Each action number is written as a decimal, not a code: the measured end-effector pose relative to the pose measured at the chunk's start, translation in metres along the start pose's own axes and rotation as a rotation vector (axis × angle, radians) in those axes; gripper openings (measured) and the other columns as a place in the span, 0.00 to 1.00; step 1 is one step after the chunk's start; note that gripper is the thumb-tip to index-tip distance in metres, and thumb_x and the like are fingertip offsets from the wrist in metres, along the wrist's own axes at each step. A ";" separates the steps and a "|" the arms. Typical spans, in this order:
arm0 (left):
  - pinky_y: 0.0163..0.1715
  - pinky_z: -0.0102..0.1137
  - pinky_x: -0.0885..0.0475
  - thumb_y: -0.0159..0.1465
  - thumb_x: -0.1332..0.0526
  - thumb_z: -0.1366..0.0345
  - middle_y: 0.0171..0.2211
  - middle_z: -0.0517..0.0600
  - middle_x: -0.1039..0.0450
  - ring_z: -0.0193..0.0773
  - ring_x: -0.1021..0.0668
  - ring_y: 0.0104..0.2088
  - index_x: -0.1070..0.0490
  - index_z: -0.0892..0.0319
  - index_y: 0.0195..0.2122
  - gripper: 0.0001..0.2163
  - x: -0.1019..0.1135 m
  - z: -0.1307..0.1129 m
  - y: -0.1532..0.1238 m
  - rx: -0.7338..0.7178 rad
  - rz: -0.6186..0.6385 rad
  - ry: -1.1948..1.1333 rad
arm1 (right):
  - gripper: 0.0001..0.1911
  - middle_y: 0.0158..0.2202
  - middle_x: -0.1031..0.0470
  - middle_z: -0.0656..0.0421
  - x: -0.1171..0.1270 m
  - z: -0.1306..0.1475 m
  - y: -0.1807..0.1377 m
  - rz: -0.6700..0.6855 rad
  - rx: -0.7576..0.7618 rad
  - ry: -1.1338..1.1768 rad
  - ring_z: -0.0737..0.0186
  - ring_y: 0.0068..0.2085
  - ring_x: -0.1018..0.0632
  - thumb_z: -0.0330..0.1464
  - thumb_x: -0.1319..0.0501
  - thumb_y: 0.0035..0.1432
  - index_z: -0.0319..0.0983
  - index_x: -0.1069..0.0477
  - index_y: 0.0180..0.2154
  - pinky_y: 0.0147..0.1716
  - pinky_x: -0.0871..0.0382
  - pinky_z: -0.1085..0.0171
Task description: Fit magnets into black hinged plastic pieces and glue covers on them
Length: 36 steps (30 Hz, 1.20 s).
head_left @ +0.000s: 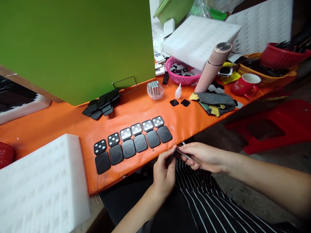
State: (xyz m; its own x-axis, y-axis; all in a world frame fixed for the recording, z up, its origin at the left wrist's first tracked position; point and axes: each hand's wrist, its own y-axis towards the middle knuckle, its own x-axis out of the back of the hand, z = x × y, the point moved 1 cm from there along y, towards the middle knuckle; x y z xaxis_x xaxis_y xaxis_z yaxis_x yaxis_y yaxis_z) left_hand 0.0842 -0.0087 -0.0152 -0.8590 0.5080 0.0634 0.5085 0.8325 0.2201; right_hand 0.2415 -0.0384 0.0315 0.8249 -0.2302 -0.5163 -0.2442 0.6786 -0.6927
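Tool (pixel 189 157), slim and metal, gripped by right fingers (pixel 186 149), slants leftward toward the dark piece (pixel 172 156), which I see pinched in left fingers (pixel 172 167) beside the table's (pixel 194 124) near edge.

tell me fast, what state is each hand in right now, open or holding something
Left hand: closed, holding a small dark piece.
Right hand: closed, holding a slim metallic tool.

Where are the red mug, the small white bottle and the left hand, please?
Red mug (pixel 243 88), head view: its side.
Small white bottle (pixel 178 93), head view: its body.
Left hand (pixel 163 170), head view: its middle.
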 end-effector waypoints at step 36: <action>0.29 0.27 0.27 0.60 0.43 0.60 0.40 0.49 0.30 0.37 0.24 0.37 0.39 0.54 0.45 0.13 0.001 0.019 0.027 0.483 -0.215 -0.485 | 0.13 0.27 0.32 0.61 0.007 0.001 0.007 -0.335 0.564 -0.778 0.67 0.27 0.32 0.41 0.37 0.48 0.39 0.31 0.32 0.25 0.40 0.70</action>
State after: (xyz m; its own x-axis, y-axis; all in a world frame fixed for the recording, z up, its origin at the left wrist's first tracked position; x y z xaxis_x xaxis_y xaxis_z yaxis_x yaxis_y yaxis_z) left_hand 0.0982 0.0180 -0.0274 -0.8773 0.2694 -0.3971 0.3966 0.8730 -0.2839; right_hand 0.2460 -0.0346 0.0237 0.9585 -0.0877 0.2712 0.1706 0.9388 -0.2993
